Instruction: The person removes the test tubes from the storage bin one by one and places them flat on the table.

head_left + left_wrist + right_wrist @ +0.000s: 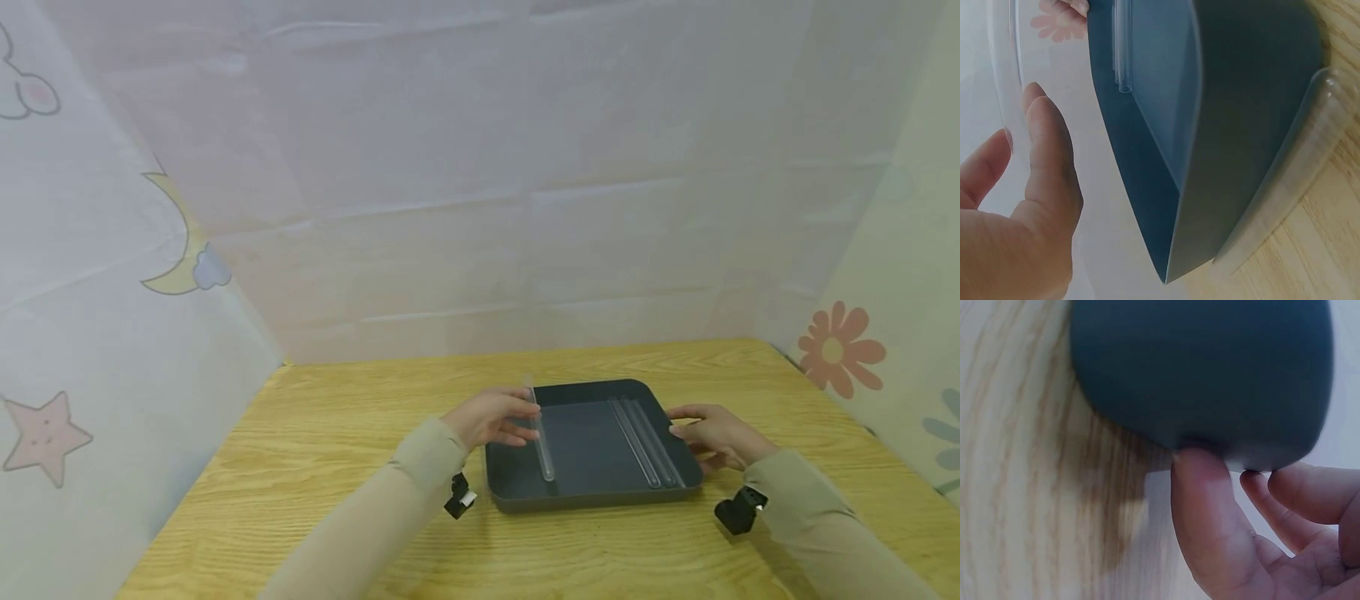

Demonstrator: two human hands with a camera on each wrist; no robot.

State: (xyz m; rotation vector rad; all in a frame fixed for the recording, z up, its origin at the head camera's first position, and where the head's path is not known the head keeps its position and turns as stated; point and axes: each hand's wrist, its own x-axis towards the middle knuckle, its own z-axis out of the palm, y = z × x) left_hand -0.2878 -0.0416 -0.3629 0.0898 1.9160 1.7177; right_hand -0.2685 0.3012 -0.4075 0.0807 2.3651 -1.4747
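A dark grey tray (pixel 592 492) lies on the wooden table. My left hand (pixel 495 419) pinches the upper part of a clear tube (pixel 542 442), whose lower end rests on the tray floor near the left wall. In the left wrist view that clear tube (pixel 1007 75) runs past my thumb (pixel 1047 144), beside the tray (pixel 1247 125). Two more clear tubes (pixel 647 454) lie side by side along the tray's right wall. My right hand (pixel 708 433) grips the tray's right rim, with the thumb (pixel 1200 487) pressed on the tray's edge (pixel 1210 369) and the fingers curled outside it.
The wooden table (pixel 315 450) ends at pale fabric walls on the left, back and right, printed with a star (pixel 45 433) and a flower (pixel 834 350). Small black cameras (pixel 459 497) hang at both wrists.
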